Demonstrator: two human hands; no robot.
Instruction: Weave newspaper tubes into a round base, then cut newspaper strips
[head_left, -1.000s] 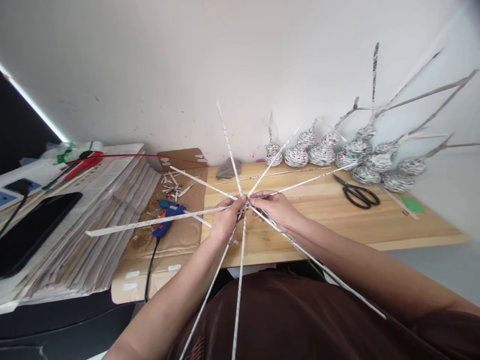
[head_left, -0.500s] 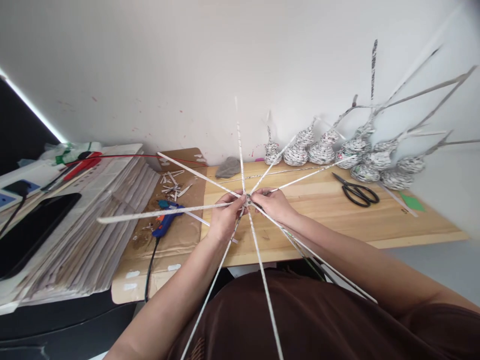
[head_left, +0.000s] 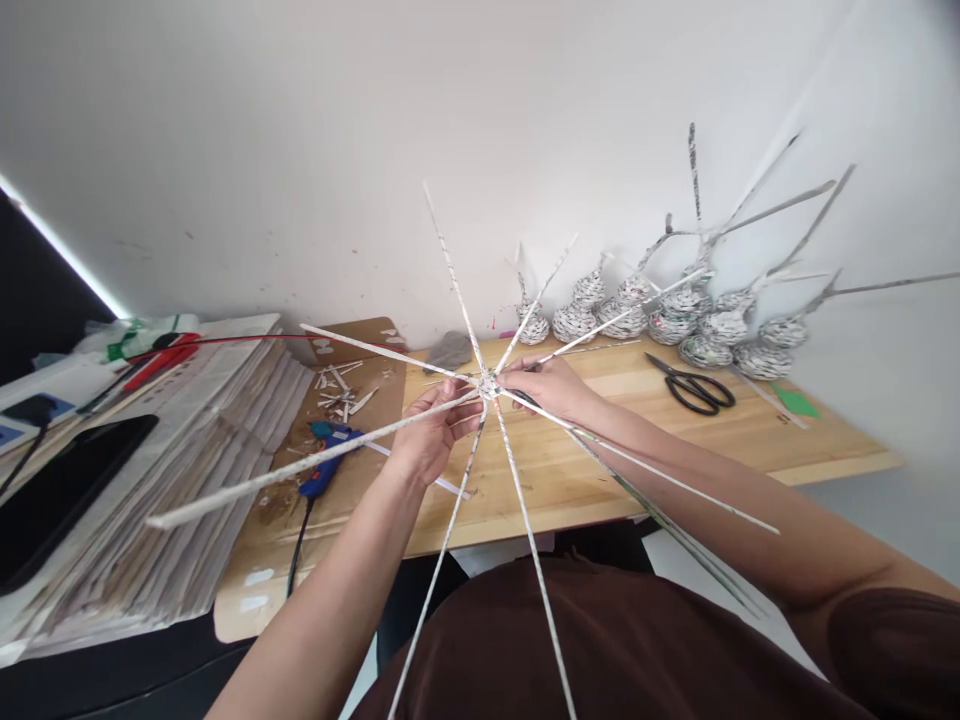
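A star of several thin rolled-paper rods spreads out from a small woven centre, held above the wooden board. My left hand is at the left of the centre, its fingers loosely curled behind the rods and partly hidden by them. My right hand pinches the right side of the centre between thumb and fingers. Thin greenish strips hang down to the right from beneath my right hand.
Woven paper gourds line the wall at the back right. Black scissors and a green paper piece lie on the board. Leftward are a blue glue gun, paper scraps, stacked papers and a phone.
The paper star has turned and tilted a little, its left rod swinging down. My left hand's fingers have loosened and shifted left and below the centre. The camera view has moved slightly.
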